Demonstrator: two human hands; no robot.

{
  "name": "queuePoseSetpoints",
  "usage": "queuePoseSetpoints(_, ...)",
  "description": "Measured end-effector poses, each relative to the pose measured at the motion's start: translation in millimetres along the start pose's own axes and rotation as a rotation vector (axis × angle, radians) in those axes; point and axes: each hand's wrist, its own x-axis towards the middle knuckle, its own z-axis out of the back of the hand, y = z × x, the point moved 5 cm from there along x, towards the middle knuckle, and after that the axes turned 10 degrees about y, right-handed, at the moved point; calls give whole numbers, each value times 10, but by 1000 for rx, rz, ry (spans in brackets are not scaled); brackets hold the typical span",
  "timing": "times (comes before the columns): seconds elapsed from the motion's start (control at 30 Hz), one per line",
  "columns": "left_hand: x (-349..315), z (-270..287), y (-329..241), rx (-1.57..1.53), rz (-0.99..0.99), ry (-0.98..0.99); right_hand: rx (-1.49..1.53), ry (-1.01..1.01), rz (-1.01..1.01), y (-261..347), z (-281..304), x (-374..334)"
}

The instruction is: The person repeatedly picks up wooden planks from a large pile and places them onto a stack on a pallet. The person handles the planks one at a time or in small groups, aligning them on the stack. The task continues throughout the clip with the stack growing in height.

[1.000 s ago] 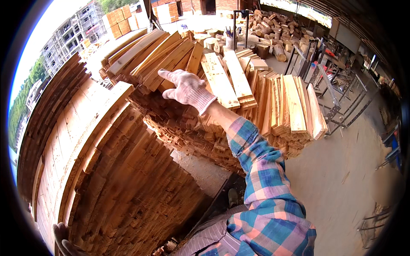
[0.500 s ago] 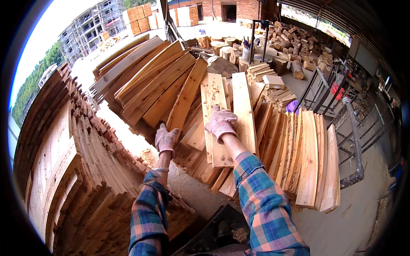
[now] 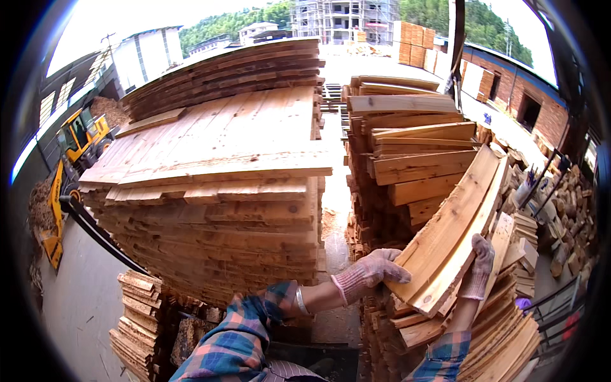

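Note:
Two long pale wooden boards (image 3: 449,226) lie together at a slant between my hands, one partly over the other. My left hand (image 3: 374,274), in a dusty pinkish knit glove, is closed on their near left corner, with the thumb on top. My right hand (image 3: 478,264), gloved the same way, grips the right edge of the boards, fingers curled over it. Beneath them is a heap of loose boards (image 3: 423,332), some fanned out towards the lower right. I cannot see the undersides of the held boards.
A tall stack of boards (image 3: 254,219) stands left, its top layer (image 3: 235,134) laid flat. Another board pile (image 3: 420,137) rises beyond my hands. Short boards (image 3: 137,318) are stacked lower left. A yellow loader (image 3: 79,137) stands far left, cut logs (image 3: 569,213) far right.
The view has turned left. My left hand has come over to the boards' near left corner. My right hand has gone from lying on top of a board to gripping the right edge.

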Motion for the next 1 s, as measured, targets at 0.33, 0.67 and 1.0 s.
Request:
queuePoseSetpoints(0.33,-3841,798,-1770,244,-456,-824,-638,630,32,760,-4554,845)
queuePoseSetpoints(0.67,-7283,3013,-2551,1339,-218,-1096,-1569,1152,-400,-1222,-6526,1404)
queuePoseSetpoints(1.0,-6835,3812,-3246,1486,707,-1320,-1413,1068,-551,-1624,-6998,1643)
